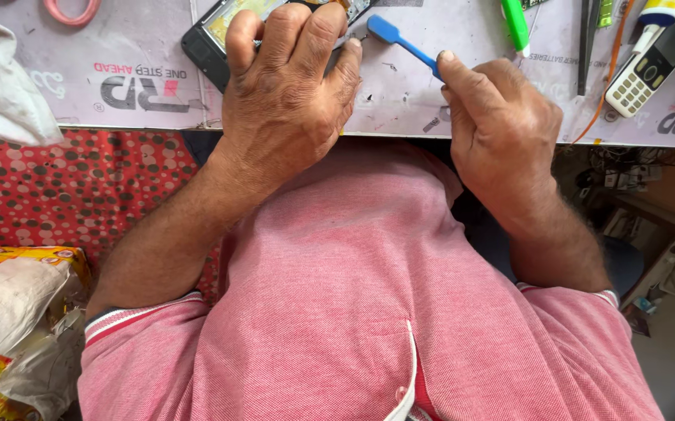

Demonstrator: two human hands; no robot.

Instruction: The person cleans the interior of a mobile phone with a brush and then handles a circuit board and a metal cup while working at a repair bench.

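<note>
A pale work mat [446, 101] covers the bench along the top of the view, with the person's pink shirt [368, 312] filling the space below it. On the mat an opened phone [212, 31], dark-framed with a yellowish interior showing, is pinned beneath the left hand [287, 97], whose fingers are curled down over its near end; most of the phone is thereby hidden. Its long axis appears to run up and to the right, away from the body. The left hand is therefore the one on it, while the right hand [501, 129] rests just beside it. A blue plastic pry tool [403, 43] is pinched in the right hand, thumb on top. The tool's shaft is angled up-left, and its flat blade ends just beside the left fingertips, near the phone's edge, though contact cannot be made out.
</note>
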